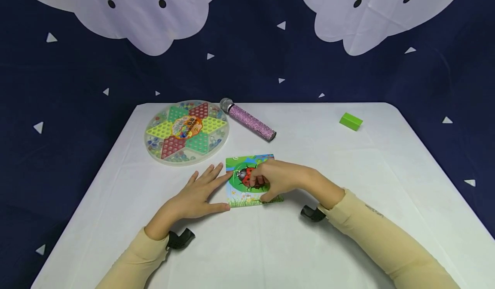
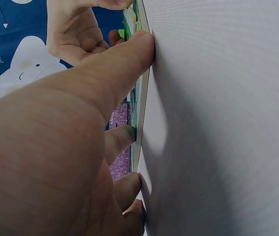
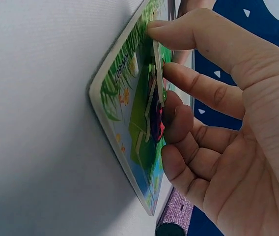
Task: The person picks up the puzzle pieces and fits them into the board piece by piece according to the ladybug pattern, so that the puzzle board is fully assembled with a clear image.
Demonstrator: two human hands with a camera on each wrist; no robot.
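Observation:
A square ladybug jigsaw board (image 1: 237, 198) lies flat at the middle of the white table. My left hand (image 1: 197, 196) rests spread on the tabletop, its thumb and index fingertips against the board's left edge. In the left wrist view, the left thumb (image 2: 125, 56) touches that thin edge. My right hand (image 1: 284, 177) bends over the right half of the board and covers part of the ladybug picture (image 1: 244, 176). Between its thumb and fingers, the right wrist view shows a thin puzzle piece (image 3: 159, 73) tilted up from the board, pinched by them.
A round Chinese checkers set (image 1: 187, 133) with marbles lies at the back left. Next to it is a glittery pink microphone (image 1: 251, 122). A small green block (image 1: 350, 121) sits at the back right. Behind the table hangs a dark blue cloth (image 1: 247, 65) with clouds.

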